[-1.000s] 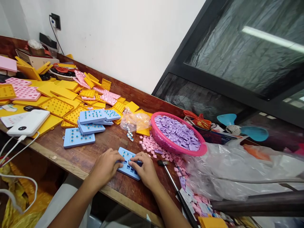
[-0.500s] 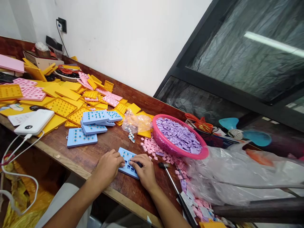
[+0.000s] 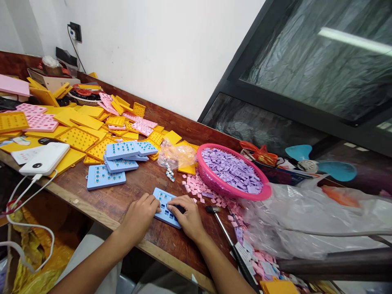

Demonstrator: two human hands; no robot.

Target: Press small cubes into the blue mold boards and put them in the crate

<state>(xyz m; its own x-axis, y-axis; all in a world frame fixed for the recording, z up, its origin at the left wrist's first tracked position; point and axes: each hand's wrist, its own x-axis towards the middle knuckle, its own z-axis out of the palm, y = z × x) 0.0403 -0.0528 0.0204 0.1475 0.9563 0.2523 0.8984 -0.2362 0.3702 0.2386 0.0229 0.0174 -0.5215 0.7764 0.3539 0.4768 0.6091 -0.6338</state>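
A light blue plastic plate (image 3: 164, 218) with square slots lies on the table in front of me. Its far part carries small teal-topped pieces, while several nearer slots look dark. My left hand (image 3: 142, 212) has its fingers curled against the plate's left edge, holding it. Over the right side of the plate is my right hand (image 3: 188, 214), thumb and fingers drawn together above the slots; whatever is between them is too hidden to name. Farther left, several similar blue plates (image 3: 107, 182) with teal pieces are stacked. Some tiny white-and-teal pieces (image 3: 170, 175) lie beyond the plate.
A pink basket (image 3: 266, 192) full of purple tiles stands to the right, with pink tiles (image 3: 194, 185) scattered around it. A hammer (image 3: 226, 234) lies beside my right arm. Yellow plates (image 3: 78, 138), a white power bank (image 3: 45, 158) and a crumpled plastic bag (image 3: 176, 155) occupy the left and back.
The camera view has shifted slightly. Both hands stay at the blue plate, and my right fingers remain over its slots with hardly any movement.
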